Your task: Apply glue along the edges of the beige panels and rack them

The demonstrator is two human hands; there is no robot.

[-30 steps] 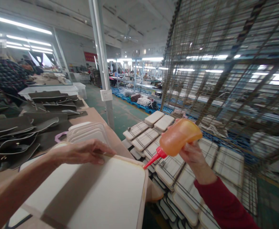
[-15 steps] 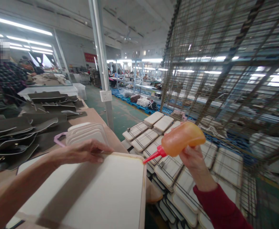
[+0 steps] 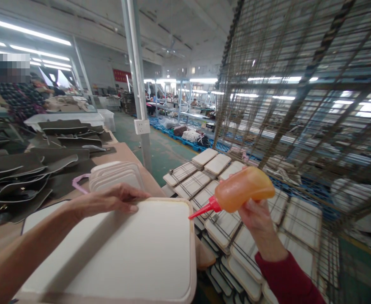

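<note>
A white panel (image 3: pixel 135 249) with rounded corners and a pale beige rim lies before me. My left hand (image 3: pixel 125 198) grips its far edge, thumb on the white face and fingers at the rim. In my right hand (image 3: pixel 255 213) is an orange squeeze bottle (image 3: pixel 242 188), tilted down to the left. The bottle's red nozzle (image 3: pixel 204 208) points at the rim near the panel's far right corner. A yellowish line of glue runs along the far rim. Beyond my left hand stands a stack of smaller pale panels (image 3: pixel 115 175).
Dark grey-brown cut pieces (image 3: pixel 23 169) cover the table's left side. To the right, white panels (image 3: pixel 217 164) lie on wire racks, with a tilted wire rack (image 3: pixel 287 84) above. A post (image 3: pixel 137 84) rises ahead; a person (image 3: pixel 20 101) stands far left.
The nozzle has moved slightly nearer to me along the right rim. The panel's near right corner has come into view. My left hand keeps its grip.
</note>
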